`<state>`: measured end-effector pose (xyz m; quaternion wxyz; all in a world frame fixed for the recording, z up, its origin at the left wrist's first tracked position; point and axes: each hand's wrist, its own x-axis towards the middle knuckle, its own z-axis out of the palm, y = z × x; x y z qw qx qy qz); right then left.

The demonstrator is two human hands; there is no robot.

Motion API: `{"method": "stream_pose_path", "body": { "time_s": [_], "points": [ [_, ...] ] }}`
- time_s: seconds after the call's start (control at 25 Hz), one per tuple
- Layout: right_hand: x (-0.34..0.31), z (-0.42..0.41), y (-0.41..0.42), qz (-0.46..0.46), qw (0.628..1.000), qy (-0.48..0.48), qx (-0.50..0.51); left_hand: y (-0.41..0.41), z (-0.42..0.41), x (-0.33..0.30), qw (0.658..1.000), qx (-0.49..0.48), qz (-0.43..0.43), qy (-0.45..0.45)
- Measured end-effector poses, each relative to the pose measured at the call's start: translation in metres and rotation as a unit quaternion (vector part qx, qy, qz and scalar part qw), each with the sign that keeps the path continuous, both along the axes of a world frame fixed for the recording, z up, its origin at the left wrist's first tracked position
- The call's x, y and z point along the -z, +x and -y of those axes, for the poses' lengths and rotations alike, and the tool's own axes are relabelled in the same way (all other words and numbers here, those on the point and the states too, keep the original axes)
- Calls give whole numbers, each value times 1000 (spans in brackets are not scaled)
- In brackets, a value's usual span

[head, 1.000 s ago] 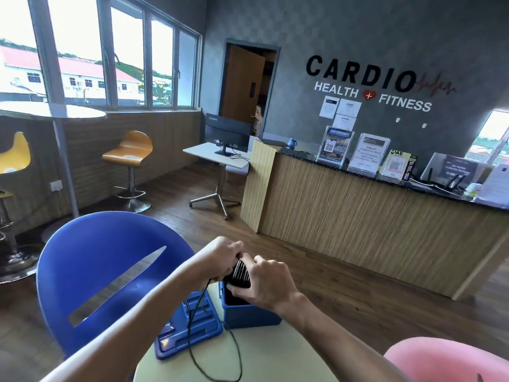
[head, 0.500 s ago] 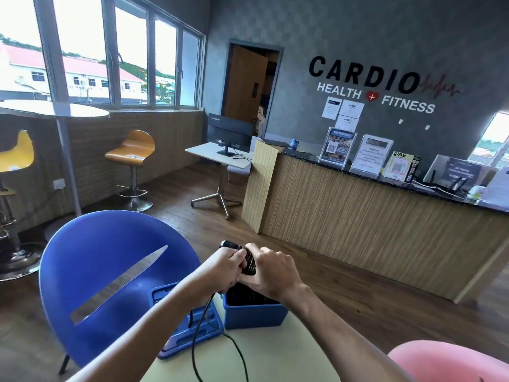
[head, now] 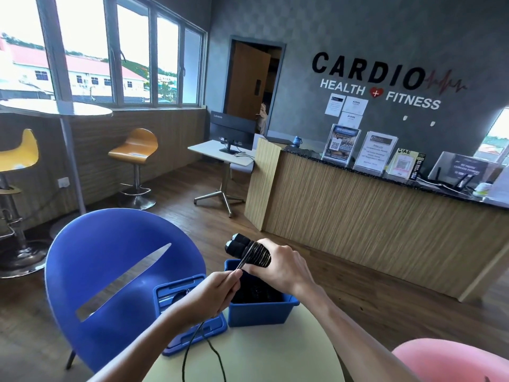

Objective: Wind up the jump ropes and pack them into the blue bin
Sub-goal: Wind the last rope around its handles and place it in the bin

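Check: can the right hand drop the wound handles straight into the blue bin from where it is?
Probably yes. The right hand holds the handles just above the open blue bin; its lid lies alongside. But the left hand pinches unwound cord.

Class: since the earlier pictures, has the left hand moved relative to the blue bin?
Yes. The left hand has dropped from above the blue bin to beside its left rim.

Wall sign [head: 385, 81] — "CARDIO HEALTH FITNESS"
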<state>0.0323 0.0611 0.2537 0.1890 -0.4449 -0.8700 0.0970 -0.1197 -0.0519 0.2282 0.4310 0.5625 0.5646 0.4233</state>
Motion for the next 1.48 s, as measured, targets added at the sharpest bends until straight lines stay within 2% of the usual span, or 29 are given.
{"method": "stream_pose_path", "body": {
  "time_s": [0.24, 0.4, 0.52, 0.68, 0.8, 0.92, 1.04, 1.08, 1.12, 1.2, 1.28, 1.32, 1.36, 1.4, 1.48],
  "points": [
    [-6, 11, 4, -8, 999, -18, -28, -21, -8, 24, 994, -1, -110, -13],
    [-19, 27, 6, -5, 988, -85, -128, -36, -12, 19, 960, 35, -267, 71],
    [-25, 35, 11, -9, 966, -162, -199, -48, -20, 10, 929, 92, -330, 140],
    [-28, 47, 20, 44, 948, -191, -249, -69, -35, -2, 786, 145, -539, 266],
    [-32, 54, 17, 100, 950, -178, -238, -57, -41, -19, 684, 119, -619, 367],
    [-29, 49, 13, 182, 961, -110, -176, -46, -41, -42, 611, 115, -669, 408],
    [-23, 36, 11, 225, 964, -16, -138, -27, -30, -61, 575, 73, -726, 369],
    [-22, 33, 9, 219, 968, 6, -126, -17, -23, -66, 583, 63, -743, 322],
    [-22, 29, 7, 211, 970, 31, -112, -8, -17, -68, 610, 54, -749, 255],
    [-21, 22, 3, 199, 973, 94, -75, 1, -14, -64, 748, -15, -653, 122],
    [-18, 16, -1, 175, 974, 142, -36, 2, -22, -51, 892, -92, -434, 84],
    [-16, 14, -2, 162, 975, 150, -17, 1, -27, -44, 945, -127, -293, 71],
    [-16, 11, -3, 151, 977, 152, -2, 3, -30, -39, 977, -149, -145, 52],
    [-15, 9, -3, 142, 979, 148, 9, 6, -32, -34, 988, -152, -10, 27],
    [-15, 4, -4, 124, 981, 146, 21, 14, -31, -27, 974, -116, 195, -17]
  ]
}}
